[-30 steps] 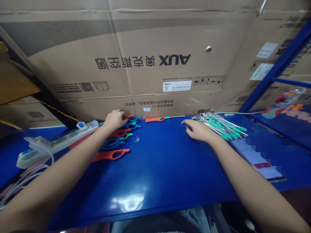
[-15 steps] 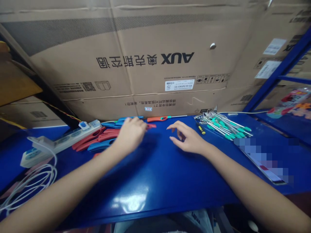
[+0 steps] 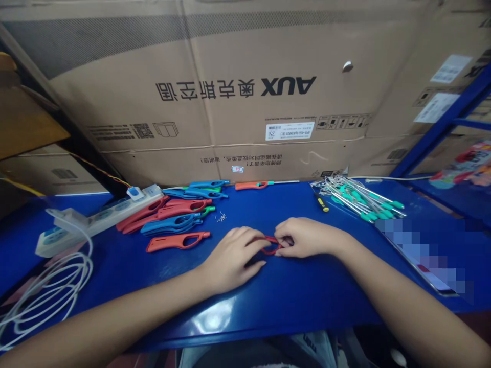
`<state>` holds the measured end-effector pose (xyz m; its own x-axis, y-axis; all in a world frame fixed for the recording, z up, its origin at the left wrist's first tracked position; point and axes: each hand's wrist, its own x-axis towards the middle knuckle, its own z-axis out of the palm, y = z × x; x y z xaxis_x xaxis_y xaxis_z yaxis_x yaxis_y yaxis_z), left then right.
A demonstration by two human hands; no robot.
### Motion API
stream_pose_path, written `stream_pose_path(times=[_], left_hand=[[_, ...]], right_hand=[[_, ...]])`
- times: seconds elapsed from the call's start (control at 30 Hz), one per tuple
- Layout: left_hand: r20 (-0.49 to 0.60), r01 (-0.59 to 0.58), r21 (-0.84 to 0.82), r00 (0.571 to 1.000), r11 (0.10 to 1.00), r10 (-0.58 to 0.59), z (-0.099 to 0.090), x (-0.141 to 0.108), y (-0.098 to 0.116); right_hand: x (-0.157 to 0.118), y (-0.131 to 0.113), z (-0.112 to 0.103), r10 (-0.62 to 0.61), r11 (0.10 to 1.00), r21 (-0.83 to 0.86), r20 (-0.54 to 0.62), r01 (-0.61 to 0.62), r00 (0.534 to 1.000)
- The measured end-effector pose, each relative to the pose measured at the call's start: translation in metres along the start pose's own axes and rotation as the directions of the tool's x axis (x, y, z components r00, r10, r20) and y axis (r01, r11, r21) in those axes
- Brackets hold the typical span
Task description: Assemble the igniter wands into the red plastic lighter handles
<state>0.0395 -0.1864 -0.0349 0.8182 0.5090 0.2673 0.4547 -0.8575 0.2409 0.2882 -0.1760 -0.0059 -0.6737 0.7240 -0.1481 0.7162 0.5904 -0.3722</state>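
- We are pinching the red handle [image 3: 271, 251] with our right hand [image 3: 307, 237], its fingertips closing together.
- We are bending our left hand [image 3: 235, 258] half open over the handle's left side; we cannot tell how firmly it is gripping.
- We are keeping the red handle between our hands, above the blue table [image 3: 291, 291].
- We are seeing red and blue handles [image 3: 172, 225] lying left, with tiny pins [image 3: 221, 217] beside them.
- We are seeing metal rods with green ends [image 3: 364, 199] lying far right, near a yellow screwdriver [image 3: 321, 202].
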Motion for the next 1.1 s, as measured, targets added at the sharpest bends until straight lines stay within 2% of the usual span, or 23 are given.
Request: stream_pose_path(times=[0.13,0.2,0.3,0.4,0.5,0.6,0.7,0.77,0.9,0.97,1.03,1.1], left_hand=[[-0.116,0.157,-0.104,0.979,0.982,-0.169,0.002,-0.015,-0.015],[-0.133,0.196,-0.18,0.966,0.964,-0.222,0.006,-0.018,-0.021],[-0.143,0.161,-0.31,0.966,0.937,-0.213,0.012,-0.018,-0.028],[-0.169,0.115,-0.414,0.965,0.903,-0.2,0.016,-0.019,-0.035],[-0.185,0.111,-0.454,0.959,0.884,-0.215,0.018,-0.019,-0.039],[-0.194,0.116,-0.459,0.954,0.881,-0.227,0.019,-0.019,-0.039],[-0.206,0.128,-0.458,0.948,0.88,-0.245,0.019,-0.018,-0.039],[-0.215,0.138,-0.449,0.942,0.883,-0.257,0.02,-0.018,-0.04],[-0.238,0.173,-0.424,0.926,0.889,-0.294,0.022,-0.018,-0.041],[-0.229,0.178,-0.426,0.927,0.887,-0.297,0.022,-0.019,-0.042],[-0.212,0.177,-0.436,0.933,0.882,-0.292,0.022,-0.018,-0.043],[-0.195,0.177,-0.444,0.938,0.878,-0.288,0.021,-0.018,-0.043]], right_hand=[[-0.002,0.0,-0.004,0.045,0.992,-0.115,-0.088,-0.056,0.995],[-0.001,-0.002,-0.004,0.032,0.986,-0.155,-0.133,-0.053,0.991],[0.002,-0.006,0.0,-0.028,0.985,-0.175,-0.151,0.001,0.988],[0.006,-0.009,0.007,-0.033,0.978,-0.209,-0.125,0.006,0.992],[0.009,-0.01,0.01,-0.018,0.967,-0.254,-0.123,-0.014,0.992],[0.009,-0.008,0.011,-0.037,0.954,-0.299,-0.18,-0.019,0.983],[0.008,-0.003,0.01,-0.047,0.953,-0.299,-0.301,-0.047,0.952],[0.006,0.0,0.007,-0.04,0.962,-0.264,-0.399,-0.073,0.916],[-0.001,0.0,-0.003,0.006,0.994,-0.086,-0.535,-0.061,0.845],[-0.005,-0.002,-0.009,0.033,0.999,0.018,-0.491,-0.029,0.871],[-0.006,-0.004,-0.011,0.014,0.996,0.093,-0.344,0.02,0.939],[-0.005,-0.006,-0.009,-0.017,0.992,0.118,-0.18,0.039,0.983]])
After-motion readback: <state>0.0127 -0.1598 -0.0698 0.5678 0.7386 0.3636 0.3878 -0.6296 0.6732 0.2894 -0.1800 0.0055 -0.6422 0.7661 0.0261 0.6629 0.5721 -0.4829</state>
